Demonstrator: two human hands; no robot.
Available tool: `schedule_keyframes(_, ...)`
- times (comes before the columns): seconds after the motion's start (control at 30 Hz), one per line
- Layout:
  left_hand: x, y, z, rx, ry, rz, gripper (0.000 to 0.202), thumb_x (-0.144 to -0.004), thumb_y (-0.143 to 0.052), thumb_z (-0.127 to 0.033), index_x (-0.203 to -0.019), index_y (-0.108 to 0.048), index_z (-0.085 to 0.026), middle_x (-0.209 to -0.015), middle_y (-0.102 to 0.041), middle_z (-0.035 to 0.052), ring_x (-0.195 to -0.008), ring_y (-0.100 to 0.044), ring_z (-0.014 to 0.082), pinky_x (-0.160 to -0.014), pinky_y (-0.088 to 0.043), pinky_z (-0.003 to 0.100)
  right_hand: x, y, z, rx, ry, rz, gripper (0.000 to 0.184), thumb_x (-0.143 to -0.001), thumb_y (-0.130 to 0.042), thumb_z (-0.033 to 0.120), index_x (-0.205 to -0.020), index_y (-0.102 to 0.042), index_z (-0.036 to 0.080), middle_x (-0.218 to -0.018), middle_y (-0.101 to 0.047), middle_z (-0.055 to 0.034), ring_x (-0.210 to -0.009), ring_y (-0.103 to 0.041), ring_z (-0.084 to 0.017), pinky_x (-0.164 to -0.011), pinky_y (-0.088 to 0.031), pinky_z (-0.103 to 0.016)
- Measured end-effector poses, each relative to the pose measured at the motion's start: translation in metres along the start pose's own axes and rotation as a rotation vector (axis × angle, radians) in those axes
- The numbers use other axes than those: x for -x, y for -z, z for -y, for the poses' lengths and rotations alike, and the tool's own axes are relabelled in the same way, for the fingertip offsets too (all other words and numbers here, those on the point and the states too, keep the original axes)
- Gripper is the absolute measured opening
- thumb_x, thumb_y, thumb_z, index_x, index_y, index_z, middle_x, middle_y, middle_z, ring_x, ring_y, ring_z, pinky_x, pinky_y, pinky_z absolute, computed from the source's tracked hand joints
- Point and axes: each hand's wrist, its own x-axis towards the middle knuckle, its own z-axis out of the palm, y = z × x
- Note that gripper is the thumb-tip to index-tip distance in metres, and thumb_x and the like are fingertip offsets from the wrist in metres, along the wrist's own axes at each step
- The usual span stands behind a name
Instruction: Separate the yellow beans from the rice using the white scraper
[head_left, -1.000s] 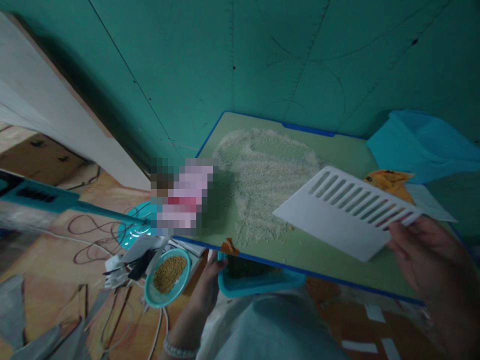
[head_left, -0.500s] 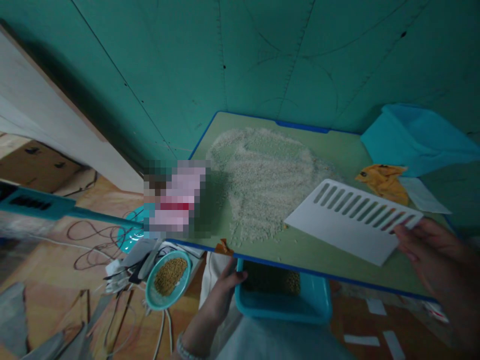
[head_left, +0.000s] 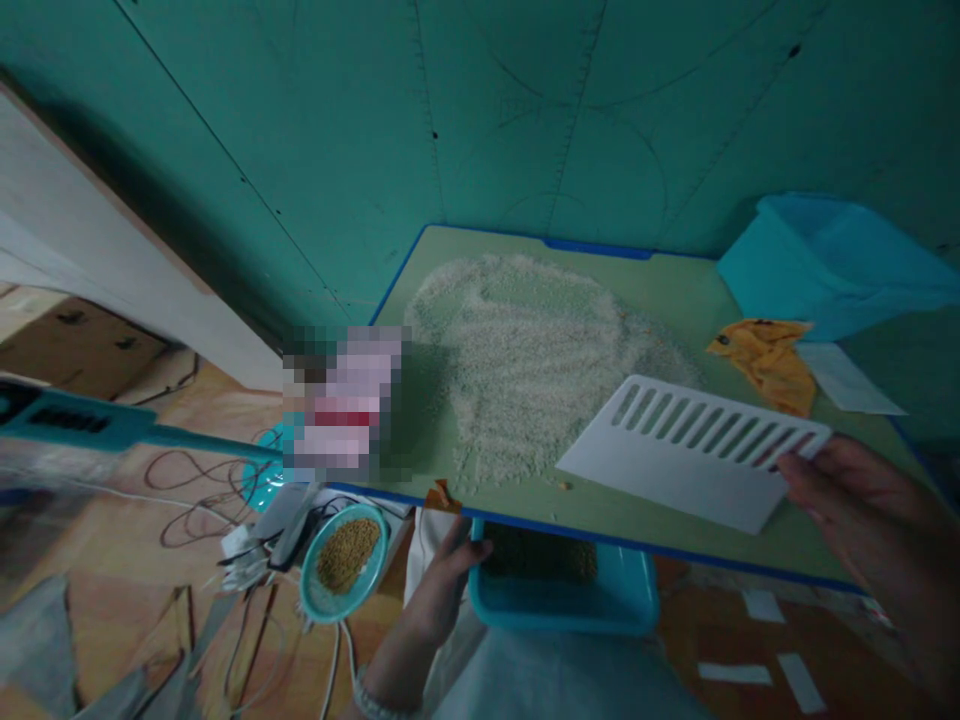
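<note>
My right hand (head_left: 855, 500) grips the right end of a white slotted scraper (head_left: 675, 465), held at a slant above the near right part of a pale green board (head_left: 480, 235) with blue edging. Left of the scraper, small pale grains (head_left: 525, 350) lie spread in a thin layer. A yellowish bit (head_left: 564, 486) sits near the scraper's left tip. Below the board's front edge, my left hand (head_left: 446, 580) holds a blue plastic bin (head_left: 562, 615) by its left rim, thumb over the edge. Some grains show inside the bin, partly hidden by the board.
On the board's right stand a blue container (head_left: 810, 270), an orange cloth (head_left: 769, 360) and a white sheet (head_left: 847, 378). At lower left are a bowl of yellowish grains (head_left: 349, 555) and cables. A blurred-out pink item (head_left: 352, 390) and a blue-handled tool (head_left: 112, 420) are at left.
The scraper has shifted slightly toward the board's near edge, and the yellowish bit now lies nearer that edge. My left hand stays on the bin. The view has moved a little.
</note>
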Motion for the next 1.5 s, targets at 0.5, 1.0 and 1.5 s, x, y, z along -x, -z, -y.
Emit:
schedule_keyframes(0.5, -0.001, 0.001, -0.001, -0.036, -0.008, -0.032, 0.051, -0.064, -0.073, -0.022, -0.115, -0.071, -0.025, -0.121, -0.074, 0.0048, -0.13, -0.052, 0.0338, -0.108, -0.037, 0.042, 0.0, 0.003, -0.001, 0.053, 0.001, 0.061, 0.024, -0.054, -0.082, 0.043, -0.066, -0.068, 0.027, -0.072, -0.075, -0.0042, -0.077, -0.071, -0.027, -0.07, -0.057, -0.031)
schedule_keyframes(1.0, -0.003, 0.004, -0.001, -0.053, -0.023, 0.007, 0.048, -0.066, -0.073, -0.024, -0.114, -0.072, -0.025, -0.12, -0.075, 0.0041, -0.131, -0.05, 0.0333, -0.111, -0.033, 0.043, 0.01, 0.004, -0.003, 0.003, -0.077, 0.077, 0.027, -0.055, -0.081, 0.048, -0.07, -0.072, 0.028, -0.079, -0.077, -0.0039, -0.084, -0.072, -0.027, -0.078, -0.056, -0.032)
schedule_keyframes(1.5, -0.006, -0.001, -0.002, -0.027, 0.003, -0.137, 0.038, -0.061, -0.078, -0.026, -0.098, -0.077, -0.029, -0.115, -0.077, 0.0003, -0.138, -0.041, 0.0338, -0.116, -0.027, 0.044, -0.004, 0.009, 0.041, -0.101, 0.216, -0.338, 0.011, -0.061, -0.065, 0.022, -0.068, -0.057, 0.025, -0.075, -0.058, -0.0006, -0.056, -0.047, -0.013, -0.042, -0.033, -0.023)
